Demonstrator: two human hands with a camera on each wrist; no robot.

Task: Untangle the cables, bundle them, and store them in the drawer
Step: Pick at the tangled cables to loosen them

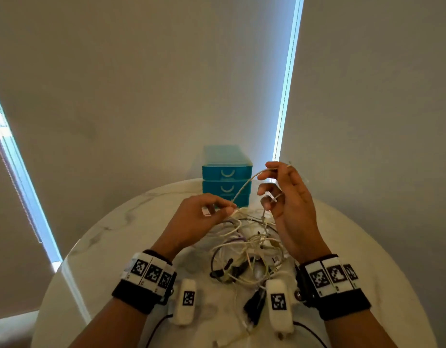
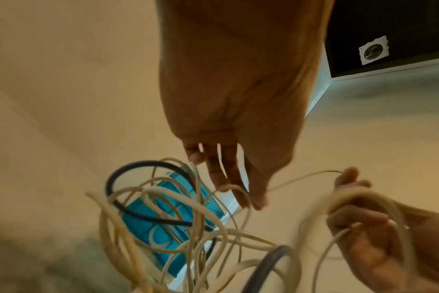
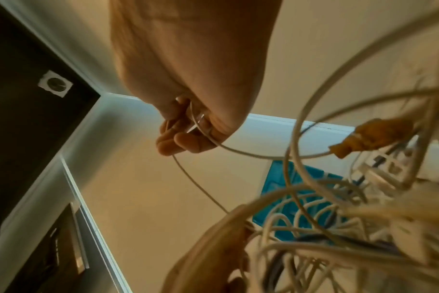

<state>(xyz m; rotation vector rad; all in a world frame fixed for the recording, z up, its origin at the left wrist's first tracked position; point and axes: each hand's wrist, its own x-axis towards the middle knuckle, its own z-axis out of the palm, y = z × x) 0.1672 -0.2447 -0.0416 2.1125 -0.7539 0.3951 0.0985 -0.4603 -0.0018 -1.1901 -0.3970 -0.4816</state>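
Note:
A tangle of white, cream and dark cables [image 1: 249, 249] lies on the round white table [image 1: 96, 247]. My left hand [image 1: 211, 209] pinches a thin white cable [image 1: 244, 187] just above the heap. That cable arcs up to my right hand [image 1: 274, 182], raised higher, whose curled fingers hold it and a small coil. In the left wrist view the left hand [image 2: 241, 190] hangs over loops of cable [image 2: 163, 218]. In the right wrist view the right hand [image 3: 186, 134] grips the thin cable [image 3: 201, 190]. A teal drawer unit [image 1: 226, 177] stands behind, its drawers closed.
Window blinds hang behind the table, with bright gaps at left and right. A black plug [image 1: 254, 302] lies near the table's front edge among the cables. The table edge curves round on both sides.

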